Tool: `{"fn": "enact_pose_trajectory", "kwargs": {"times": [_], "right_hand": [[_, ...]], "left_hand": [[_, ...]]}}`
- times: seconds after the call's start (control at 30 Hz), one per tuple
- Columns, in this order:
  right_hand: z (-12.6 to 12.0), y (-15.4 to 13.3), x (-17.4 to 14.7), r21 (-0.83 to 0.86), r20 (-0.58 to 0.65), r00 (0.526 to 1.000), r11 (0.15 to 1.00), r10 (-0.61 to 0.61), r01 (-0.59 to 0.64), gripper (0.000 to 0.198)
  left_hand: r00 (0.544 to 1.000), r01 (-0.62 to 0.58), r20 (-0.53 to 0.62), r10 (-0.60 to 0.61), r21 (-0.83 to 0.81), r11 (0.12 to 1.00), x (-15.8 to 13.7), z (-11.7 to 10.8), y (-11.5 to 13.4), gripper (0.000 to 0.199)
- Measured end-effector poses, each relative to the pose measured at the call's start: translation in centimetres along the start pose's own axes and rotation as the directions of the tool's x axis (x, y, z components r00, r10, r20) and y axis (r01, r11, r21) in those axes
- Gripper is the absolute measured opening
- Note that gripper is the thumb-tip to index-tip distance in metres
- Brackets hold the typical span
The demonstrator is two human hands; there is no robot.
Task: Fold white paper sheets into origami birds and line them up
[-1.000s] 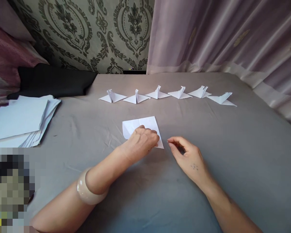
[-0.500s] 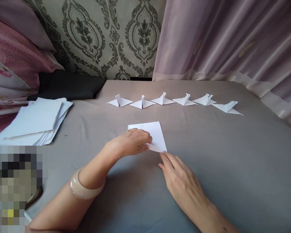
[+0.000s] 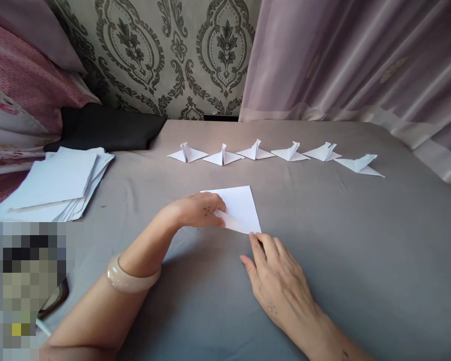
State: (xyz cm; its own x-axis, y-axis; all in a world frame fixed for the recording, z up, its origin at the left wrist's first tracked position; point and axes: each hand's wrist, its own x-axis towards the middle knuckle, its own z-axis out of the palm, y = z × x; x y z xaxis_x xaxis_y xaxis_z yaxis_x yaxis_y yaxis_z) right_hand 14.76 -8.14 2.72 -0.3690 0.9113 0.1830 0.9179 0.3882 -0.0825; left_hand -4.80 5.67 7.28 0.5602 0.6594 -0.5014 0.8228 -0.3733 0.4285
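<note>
A sheet of white paper (image 3: pixel 237 203) lies at the middle of the grey cloth. My left hand (image 3: pixel 199 209), with a pale bangle on its wrist, covers the sheet's left part. Its thumb and fingers pinch the near edge, which curls up a little. At the near right corner, my right hand (image 3: pixel 276 265) rests its index fingertip on the paper. The right thumb is held apart and the other fingers are stretched out. Behind the sheet, several folded paper birds (image 3: pixel 256 152) stand in a row, their wings nearly touching.
To the left lies a stack of white paper (image 3: pixel 56 180), with a black folded cover (image 3: pixel 108 128) behind it. A pixelated patch (image 3: pixel 30 286) hides the lower left corner. Pink curtains (image 3: pixel 323 60) hang at the back right beside a patterned wall (image 3: pixel 173 50).
My left hand has shifted slightly left and away from me, and the paper's near edge now curls up. My right thumb has spread from the fingers. The view has tilted slightly.
</note>
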Motion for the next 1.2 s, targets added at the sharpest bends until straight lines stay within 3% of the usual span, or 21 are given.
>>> {"fn": "enact_pose_trajectory", "kwargs": {"times": [0.17, 0.6, 1.0, 1.2], "right_hand": [[0.0, 0.2, 0.1, 0.027, 0.012, 1.0, 1.0, 0.013, -0.013, 0.044], [0.1, 0.1, 0.7, 0.01, 0.058, 0.998, 1.0, -0.003, 0.002, 0.047], [-0.6, -0.4, 1.6, -0.007, 0.162, 0.987, 1.0, 0.013, -0.012, 0.05], [-0.8, -1.3, 2.2, -0.03, 0.182, 0.983, 0.999, 0.037, -0.032, 0.05]], "left_hand": [[0.999, -0.05, 0.007, 0.051, -0.077, 0.996, 0.2, 0.0, -0.1, 0.028], [0.995, 0.102, 0.028, -0.099, -0.113, 0.988, 0.1, -0.5, 0.4, 0.021], [0.989, -0.094, 0.084, 0.126, -0.313, 0.945, 0.6, -0.7, -3.2, 0.024], [0.988, -0.105, 0.068, 0.136, -0.342, 0.934, 0.7, -0.5, -3.6, 0.02]]}}
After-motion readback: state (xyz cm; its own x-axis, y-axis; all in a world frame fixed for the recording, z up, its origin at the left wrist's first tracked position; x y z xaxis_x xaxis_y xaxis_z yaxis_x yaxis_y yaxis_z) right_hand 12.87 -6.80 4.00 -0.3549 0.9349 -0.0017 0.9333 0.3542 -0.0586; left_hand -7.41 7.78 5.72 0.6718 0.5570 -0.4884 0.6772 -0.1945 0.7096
